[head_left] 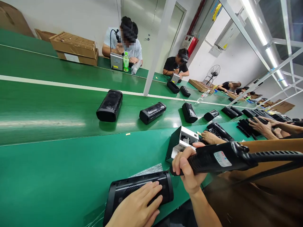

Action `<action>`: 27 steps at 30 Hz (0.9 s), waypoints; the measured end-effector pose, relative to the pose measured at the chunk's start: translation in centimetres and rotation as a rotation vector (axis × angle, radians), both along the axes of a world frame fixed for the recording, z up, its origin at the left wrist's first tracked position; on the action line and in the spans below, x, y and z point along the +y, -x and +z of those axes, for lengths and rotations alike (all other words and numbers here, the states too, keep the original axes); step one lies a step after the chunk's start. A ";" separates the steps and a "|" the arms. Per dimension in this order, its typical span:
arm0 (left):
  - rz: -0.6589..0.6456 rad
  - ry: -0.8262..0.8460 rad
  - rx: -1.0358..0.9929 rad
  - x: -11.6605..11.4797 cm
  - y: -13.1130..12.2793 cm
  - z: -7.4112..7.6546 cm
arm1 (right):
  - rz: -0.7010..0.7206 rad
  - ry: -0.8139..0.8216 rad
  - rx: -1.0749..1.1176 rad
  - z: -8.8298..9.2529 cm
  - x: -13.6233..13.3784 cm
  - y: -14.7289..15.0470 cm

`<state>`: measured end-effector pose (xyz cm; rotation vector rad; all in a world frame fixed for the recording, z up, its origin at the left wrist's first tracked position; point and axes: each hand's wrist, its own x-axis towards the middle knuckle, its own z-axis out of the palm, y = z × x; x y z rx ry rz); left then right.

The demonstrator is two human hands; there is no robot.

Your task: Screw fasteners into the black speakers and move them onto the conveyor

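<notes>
A black speaker housing (132, 184) lies on its side on the green bench at the bottom centre. My left hand (139, 201) rests on top of it, fingers stretched out flat. My right hand (189, 168) is wrapped round a black corded electric screwdriver (213, 157) with a white label, held nearly level. Its front end points left, close beside the right end of the housing; I cannot tell whether they touch. Just behind my right hand stands a black and silver screw feeder box (181, 140). A clear plastic sheet (149, 169) lies partly under the housing.
Several more speakers (110, 105) stand along the green conveyor (59, 107) ahead. A co-worker's hand (211, 137) is at a speaker to the right, near the screwdriver. A white post (158, 47) rises beyond. Across the line people work beside cartons (73, 47) and a green bottle (126, 62).
</notes>
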<state>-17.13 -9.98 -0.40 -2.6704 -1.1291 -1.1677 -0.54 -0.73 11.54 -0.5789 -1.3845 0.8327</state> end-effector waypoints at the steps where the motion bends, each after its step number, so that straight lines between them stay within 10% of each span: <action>1: -0.005 -0.017 -0.007 0.0 0.0 -0.1 | 0.002 0.004 0.023 0.3 0.0 0.0; 13: -0.069 0.096 -0.110 0.3 0.5 0.6 | -0.069 -0.005 0.211 3.3 -0.9 -1.6; 20: 0.150 0.239 -0.397 0.5 1.5 1.3 | -0.052 0.008 0.293 4.7 -3.8 -2.0; 27: -0.043 0.286 -0.481 1.3 1.4 1.8 | -0.019 -0.015 0.316 6.0 -5.3 -1.3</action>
